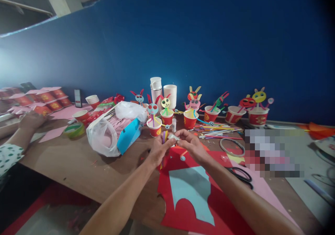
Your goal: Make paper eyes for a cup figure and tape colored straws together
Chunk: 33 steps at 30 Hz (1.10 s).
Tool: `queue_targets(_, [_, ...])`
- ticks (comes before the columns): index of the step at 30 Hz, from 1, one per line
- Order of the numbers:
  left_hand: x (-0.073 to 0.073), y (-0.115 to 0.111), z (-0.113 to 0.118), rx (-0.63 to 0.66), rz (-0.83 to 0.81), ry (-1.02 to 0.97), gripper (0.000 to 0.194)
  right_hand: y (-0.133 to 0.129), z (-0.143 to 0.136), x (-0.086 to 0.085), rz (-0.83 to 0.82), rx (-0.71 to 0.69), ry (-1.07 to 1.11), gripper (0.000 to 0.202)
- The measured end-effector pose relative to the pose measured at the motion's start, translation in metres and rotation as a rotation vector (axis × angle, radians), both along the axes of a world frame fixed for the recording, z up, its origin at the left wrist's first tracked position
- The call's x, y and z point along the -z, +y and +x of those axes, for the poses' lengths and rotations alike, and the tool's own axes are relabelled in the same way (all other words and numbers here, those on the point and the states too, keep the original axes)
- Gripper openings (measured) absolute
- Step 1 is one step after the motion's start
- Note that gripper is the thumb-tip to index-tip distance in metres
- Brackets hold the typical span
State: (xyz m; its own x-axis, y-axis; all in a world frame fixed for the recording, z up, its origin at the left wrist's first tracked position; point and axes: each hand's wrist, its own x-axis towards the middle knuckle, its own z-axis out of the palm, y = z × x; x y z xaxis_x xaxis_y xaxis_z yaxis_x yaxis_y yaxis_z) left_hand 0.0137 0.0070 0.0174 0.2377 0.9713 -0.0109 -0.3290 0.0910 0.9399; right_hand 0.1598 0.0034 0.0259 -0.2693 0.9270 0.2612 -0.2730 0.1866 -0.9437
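My left hand (158, 149) is closed around a purple and yellow pair of thin strips (164, 136) that look like straws. A small whitish, see-through piece (172, 137) sits between the fingertips of both hands; its kind is not clear. The fingers of my right hand (192, 146) pinch at this piece from the right. Under my hands lies a red sheet (225, 200) with a cut light-blue sheet (192, 189) on top. Black-handled scissors (242, 175) rest by my right forearm. A red paper cup (154, 127) bearing a blue-faced figure stands just beyond my left hand.
More cups with paper figures (191, 118) line the blue wall (183, 46). Loose straws (220, 130) and a tape ring (231, 147) lie to the right. A white plastic bag (102, 141) and green tape (74, 130) are left, near another person's hand (32, 121).
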Motion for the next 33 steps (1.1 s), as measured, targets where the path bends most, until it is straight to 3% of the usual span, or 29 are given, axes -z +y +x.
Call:
queue_targets(7, [-0.003,0.001,-0.004,0.111,-0.081,-0.056,0.038,0.004,0.003,0.01,0.083,-0.034,0.056,0.015])
queue_targets(15, [-0.006,0.0,-0.005,0.105,-0.12,-0.099,0.037,0.005,0.005,0.009,0.092,-0.084,0.052,0.014])
queue_targets(25, [-0.004,-0.002,-0.002,0.133,-0.051,-0.046,0.032,0.002,0.003,0.003,0.05,0.029,-0.005,0.006])
queue_targets(33, [-0.001,0.0,-0.002,0.147,-0.148,-0.121,0.035,0.004,0.006,0.006,0.055,-0.024,0.043,0.01])
